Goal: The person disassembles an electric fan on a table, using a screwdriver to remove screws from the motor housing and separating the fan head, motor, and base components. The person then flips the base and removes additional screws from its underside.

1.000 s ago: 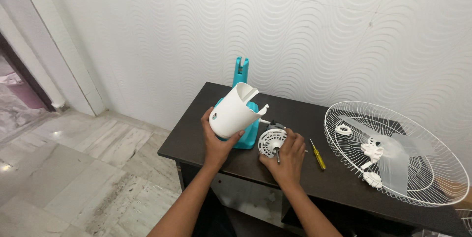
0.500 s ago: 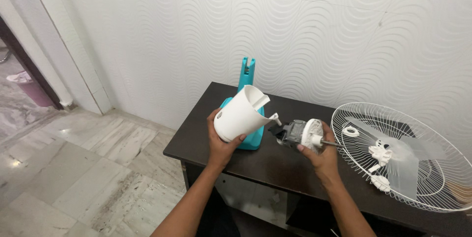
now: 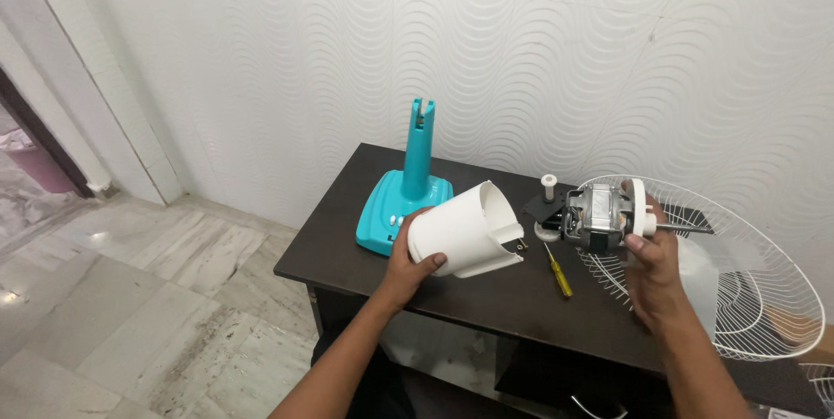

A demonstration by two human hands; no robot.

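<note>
Surface: a dark brown table (image 3: 486, 297) with a flat matte top, standing against the wall.
Room: a white wall (image 3: 539, 54) with a raised wave pattern behind the table; a pale marble floor (image 3: 130, 315) to the left, running toward a doorway at the far left edge.
Left hand: the left hand (image 3: 410, 264) is wrapped around a white plastic cover (image 3: 465, 230), thumb on top and fingers underneath, gripping its closed end.
Cover: tube-shaped, lying tilted on its side just above the table, its open notched mouth facing right toward the motor.
Right hand: the right hand (image 3: 651, 271) is closed on a fan motor (image 3: 604, 212), fingers at its white front plate, holding it up off the table.
Motor: metal body with a shaft sticking out to the right, over the near rim of the fan guard; well apart from the cover's mouth.
Stand: a turquoise fan stand (image 3: 408, 189) upright on the left rear part of the table, just behind the left hand.
Screwdriver: a yellow-handled screwdriver (image 3: 556, 270) lying flat between the two hands.
Guard: a white wire fan guard (image 3: 764, 297) resting on the right end, hanging past the table's edge.
Edges: the table's front edge runs just below both wrists; its left corner is near the stand's base.
Open room: bare tabletop in front of the screwdriver; open floor to the left of the table.
</note>
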